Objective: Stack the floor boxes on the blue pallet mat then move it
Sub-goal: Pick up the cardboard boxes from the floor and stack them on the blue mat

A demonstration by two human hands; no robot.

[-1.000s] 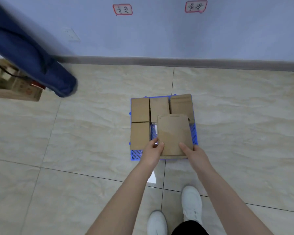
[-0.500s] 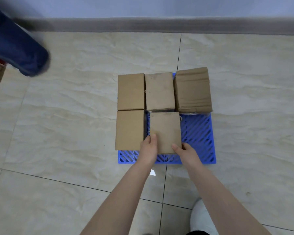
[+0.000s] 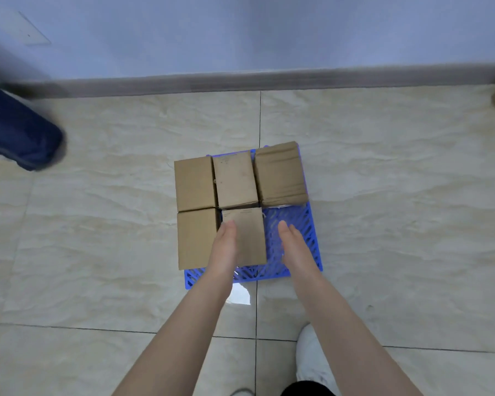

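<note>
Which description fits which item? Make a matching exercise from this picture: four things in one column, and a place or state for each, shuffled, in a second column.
Things:
1. left hand
2. right hand
3. creased box
4. white shoe

Descriptions:
A. far right corner of the blue pallet mat
B. open above bare blue grid
C. on the floor tiles, near the bottom edge
D. resting on the near middle box

Pairs: 1-D, 2-B, 3-A, 4-C
</note>
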